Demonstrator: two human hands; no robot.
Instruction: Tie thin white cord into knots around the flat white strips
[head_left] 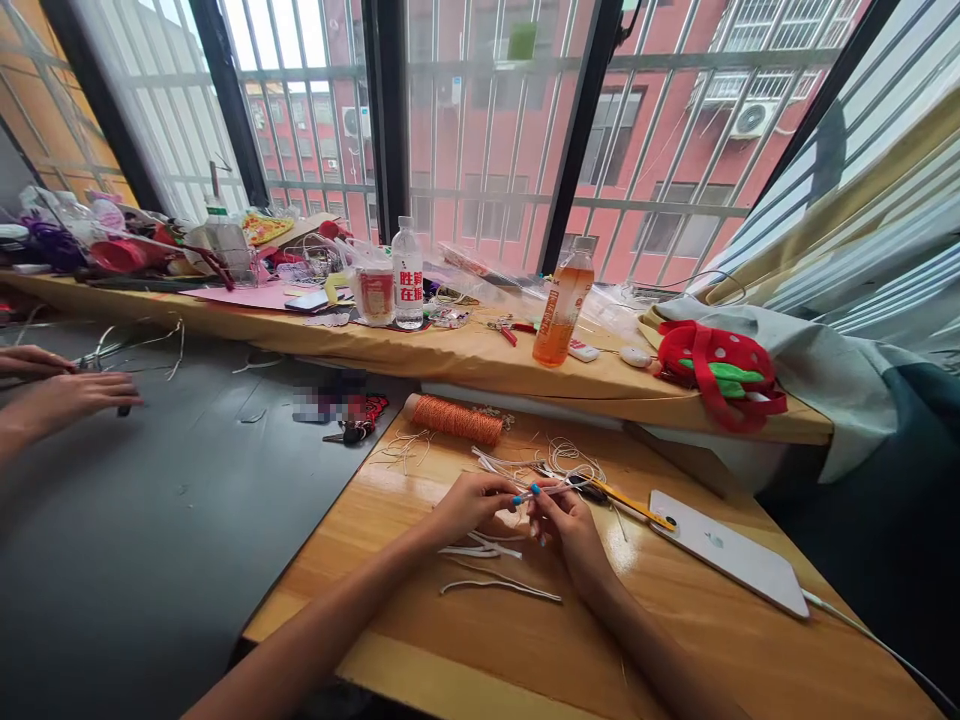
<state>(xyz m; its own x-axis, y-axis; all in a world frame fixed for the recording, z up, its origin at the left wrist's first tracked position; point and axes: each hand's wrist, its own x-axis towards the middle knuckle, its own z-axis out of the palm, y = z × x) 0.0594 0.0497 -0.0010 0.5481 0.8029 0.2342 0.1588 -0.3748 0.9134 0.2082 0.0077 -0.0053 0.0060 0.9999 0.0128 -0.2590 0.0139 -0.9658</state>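
My left hand [474, 508] and my right hand [566, 525] meet above the wooden table, both closed, fingertips with blue nails nearly touching. Thin white cord [553, 488] runs through the pinch of both; its exact path between the fingers is partly hidden. Cut pieces of white cord [484, 548] lie on the wood below my left hand. Just beyond the fingers sits a loose tangle of white cord [574, 458]. A long yellow strip-like tool [634, 505], its dark end beside my right hand, reaches to the phone. Behind stands no hand; a spool of orange cord [457, 420] lies on its side there.
To the right lies a white phone [727, 552] with a cable. Another person's hands [67, 395] work over the grey table [187, 540] at left, where keys [352, 430] lie. The cloth-covered sill holds a water bottle [407, 275], an orange drink bottle [564, 305] and a red bag [716, 360].
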